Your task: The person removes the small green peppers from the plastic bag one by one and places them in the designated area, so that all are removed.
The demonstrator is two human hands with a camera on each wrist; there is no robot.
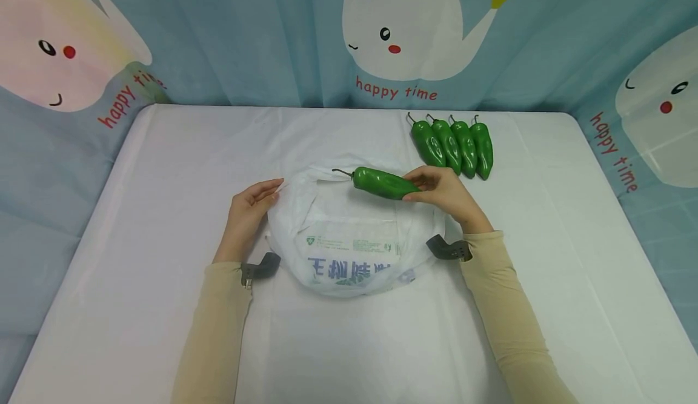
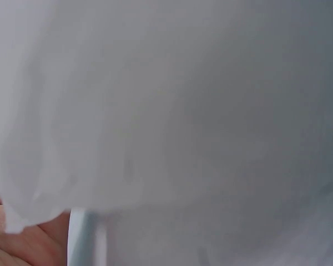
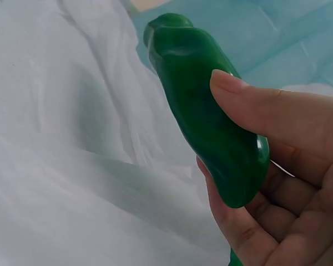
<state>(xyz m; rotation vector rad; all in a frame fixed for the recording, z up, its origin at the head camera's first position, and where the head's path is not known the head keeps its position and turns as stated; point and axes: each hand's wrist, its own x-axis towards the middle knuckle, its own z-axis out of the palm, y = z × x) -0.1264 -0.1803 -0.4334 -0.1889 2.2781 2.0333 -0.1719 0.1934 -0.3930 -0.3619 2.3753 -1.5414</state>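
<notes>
A long green chili pepper [image 1: 383, 184] lies almost level over the mouth of a white plastic bag [image 1: 288, 222], its thin stem pointing left. My right hand [image 1: 451, 199] pinches its tip end between thumb and fingers, as the right wrist view also shows on the glossy pepper [image 3: 202, 105]. The bag stands spread wide, with blue and green print facing up from inside it. At its left rim, my left hand [image 1: 248, 215] pinches the edge with thumb and fingers. Bag film [image 2: 155, 111] fills most of the left wrist view and covers part of that hand.
Several more green chili peppers [image 1: 458, 146] lie side by side at the back right of the white-covered table [image 1: 545, 210], stems toward the back. A blue curtain [image 1: 262, 40] with whale prints hangs behind the table and along its sides.
</notes>
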